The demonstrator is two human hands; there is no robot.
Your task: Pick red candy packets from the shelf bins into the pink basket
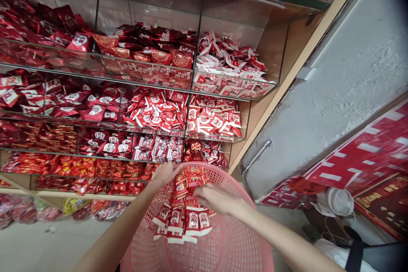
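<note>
A pink perforated plastic basket (242, 216) stands in front of the shelves, tilted toward me. Its far rim is held by my left hand (166, 173), fingers closed over the edge. Small red candy packets (178, 216) lie in a heap on the basket's far side, several with white ends and printed figures. Over the heap is my right hand (215, 197), its fingers curled down against the packets; whatever sits between the fingertips is hidden.
Glass-fronted shelves (143, 78) with divided bins of red wrapped candies rise ahead. Bagged goods (76, 206) lie along the bottom shelf. At right are a grey wall (360, 51), a red-and-white printed sheet (360, 148), a small white fan (339, 201) and a dark red box (382, 204).
</note>
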